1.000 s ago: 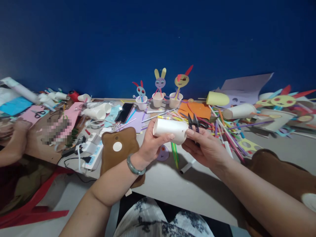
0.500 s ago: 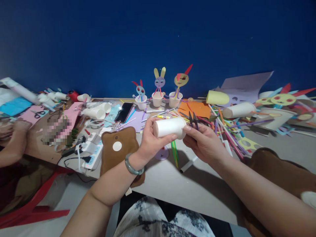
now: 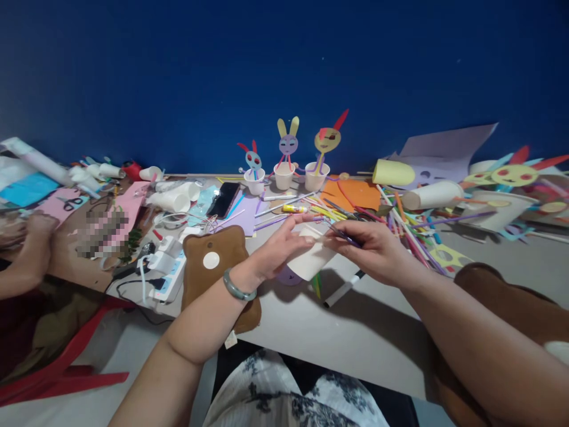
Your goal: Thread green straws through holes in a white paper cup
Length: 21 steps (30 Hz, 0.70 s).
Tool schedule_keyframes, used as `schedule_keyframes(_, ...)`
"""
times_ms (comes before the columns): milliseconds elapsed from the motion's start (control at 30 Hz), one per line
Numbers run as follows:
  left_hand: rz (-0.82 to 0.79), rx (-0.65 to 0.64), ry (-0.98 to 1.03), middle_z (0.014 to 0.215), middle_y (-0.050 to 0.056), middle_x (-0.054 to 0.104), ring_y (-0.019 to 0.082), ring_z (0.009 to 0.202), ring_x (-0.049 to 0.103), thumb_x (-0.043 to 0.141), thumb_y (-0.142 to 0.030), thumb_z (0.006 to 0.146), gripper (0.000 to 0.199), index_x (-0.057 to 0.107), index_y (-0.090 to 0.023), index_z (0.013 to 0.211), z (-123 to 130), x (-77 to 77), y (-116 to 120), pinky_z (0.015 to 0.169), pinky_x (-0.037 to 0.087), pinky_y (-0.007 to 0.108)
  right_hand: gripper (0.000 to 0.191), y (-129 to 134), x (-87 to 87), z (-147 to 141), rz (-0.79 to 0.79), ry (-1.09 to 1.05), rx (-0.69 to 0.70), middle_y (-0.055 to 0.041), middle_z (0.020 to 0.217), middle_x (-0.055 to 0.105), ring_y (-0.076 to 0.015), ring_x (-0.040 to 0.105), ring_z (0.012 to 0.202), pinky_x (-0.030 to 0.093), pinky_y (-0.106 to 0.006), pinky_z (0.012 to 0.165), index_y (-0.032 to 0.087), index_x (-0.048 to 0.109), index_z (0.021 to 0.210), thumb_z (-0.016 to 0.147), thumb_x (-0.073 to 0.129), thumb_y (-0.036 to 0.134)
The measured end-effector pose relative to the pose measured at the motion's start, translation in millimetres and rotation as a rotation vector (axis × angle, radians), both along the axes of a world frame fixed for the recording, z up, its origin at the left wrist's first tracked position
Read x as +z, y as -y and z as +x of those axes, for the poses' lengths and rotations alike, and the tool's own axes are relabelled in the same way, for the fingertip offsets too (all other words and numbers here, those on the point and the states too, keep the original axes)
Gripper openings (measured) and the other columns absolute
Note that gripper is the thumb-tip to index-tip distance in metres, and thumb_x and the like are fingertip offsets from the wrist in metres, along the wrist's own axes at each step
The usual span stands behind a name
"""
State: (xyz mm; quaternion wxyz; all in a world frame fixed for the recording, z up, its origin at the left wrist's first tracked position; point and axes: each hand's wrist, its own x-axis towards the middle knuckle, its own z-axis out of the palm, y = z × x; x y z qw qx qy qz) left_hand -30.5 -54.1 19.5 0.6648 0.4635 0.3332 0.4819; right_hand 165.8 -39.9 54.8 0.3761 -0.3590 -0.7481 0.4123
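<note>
My left hand (image 3: 278, 250) is closed around a white paper cup (image 3: 313, 258), tilted with its base toward me. At the cup's far rim, my right hand (image 3: 379, 248) grips a pair of dark-handled scissors (image 3: 347, 236). The blades reach toward the rim; whether they bite into the paper I cannot tell. Below the cup lie a purple paper disc (image 3: 288, 276), partly covered, and a white marker (image 3: 342, 290). Beyond my hands stand three paper cups holding rabbit figures, one being the purple-faced rabbit (image 3: 288, 144).
A brown bear-shaped pad (image 3: 216, 284) and a power strip (image 3: 171, 281) lie on the left, near a phone (image 3: 223, 200). Colourful sticks (image 3: 411, 234), orange paper (image 3: 353, 194) and a yellow cup (image 3: 393, 172) are toward the right. A co-worker's hand (image 3: 42, 228) rests far left.
The cup has turned from lying sideways to base-toward-me. The scissors have swung from pointing upward to reaching the cup's rim, and my left fingers have shifted along the cup.
</note>
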Motion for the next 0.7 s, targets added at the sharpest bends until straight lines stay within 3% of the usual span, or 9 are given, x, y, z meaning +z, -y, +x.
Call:
schedule_keyframes(67, 0.002, -0.115, -0.021, 0.095, 0.005, 0.072, 0.018, 0.078, 0.067, 0.084, -0.045, 0.074, 0.056, 0.065, -0.026, 0.123, -2.1, 4.3, 0.7, 0.073, 0.055, 0.032, 0.032, -1.2, 0.2, 1.1, -0.013, -0.001, -0.009, -0.0012, 0.063, 0.060, -0.0139, 0.049, 0.060, 0.040, -0.027, 0.056, 0.020, 0.066, 0.068, 0.082, 0.073, 0.048)
schedule_keyframes(133, 0.171, -0.065, -0.115, 0.113, 0.008, 0.070, 0.022, 0.099, 0.067, 0.086, -0.040, 0.072, 0.043, 0.071, -0.025, 0.110, -5.4, 8.8, 1.5, 0.086, 0.054, 0.034, 0.030, -2.2, -1.0, 1.5, -0.014, -0.004, -0.062, -0.0005, 0.061, 0.058, -0.0134, 0.048, 0.059, 0.039, -0.027, 0.054, 0.020, 0.066, 0.067, 0.079, 0.076, 0.046)
schedule_keyframes(200, 0.322, -0.024, -0.229, 0.116, 0.010, 0.069, 0.024, 0.108, 0.064, 0.087, -0.037, 0.071, 0.029, 0.075, -0.021, 0.092, -7.7, 11.2, 2.7, 0.093, 0.051, 0.035, 0.029, -2.4, -3.2, 1.0, -0.007, -0.013, -0.112, 0.0004, 0.060, 0.057, -0.0128, 0.046, 0.057, 0.037, -0.027, 0.053, 0.021, 0.066, 0.066, 0.077, 0.079, 0.045)
schedule_keyframes(367, 0.255, -0.091, -0.292, 0.075, 0.002, 0.065, 0.014, 0.072, 0.058, 0.080, -0.045, 0.079, 0.030, 0.070, -0.017, 0.080, -7.7, 10.0, 6.6, 0.072, 0.047, 0.028, 0.028, -1.8, -8.0, -0.7, 0.027, -0.026, -0.198, -0.0016, 0.067, 0.064, -0.0152, 0.052, 0.061, 0.040, -0.030, 0.056, 0.022, 0.069, 0.071, 0.076, 0.081, 0.047)
schedule_keyframes(533, 0.148, 0.037, -0.137, 0.076, 0.001, 0.066, 0.012, 0.069, 0.057, 0.088, -0.043, 0.070, 0.035, 0.068, -0.016, 0.080, -7.0, 11.8, 5.6, 0.069, 0.047, 0.026, 0.041, -3.8, -12.7, -0.7, 0.033, -0.101, -0.259, -0.0085, 0.105, 0.075, -0.0247, 0.067, 0.090, 0.050, -0.033, 0.065, 0.024, 0.073, 0.093, 0.067, 0.088, 0.051)
schedule_keyframes(700, 0.060, 0.079, -0.038, 0.074, -0.001, 0.066, 0.009, 0.065, 0.056, 0.093, -0.040, 0.062, 0.039, 0.067, -0.016, 0.078, -8.2, 13.0, 3.3, 0.066, 0.047, 0.025, 0.048, -4.7, -20.3, -1.4, 0.059, -0.052, -0.223, -0.0109, 0.111, 0.075, -0.0284, 0.070, 0.097, 0.056, -0.037, 0.073, 0.024, 0.072, 0.105, 0.068, 0.089, 0.050)
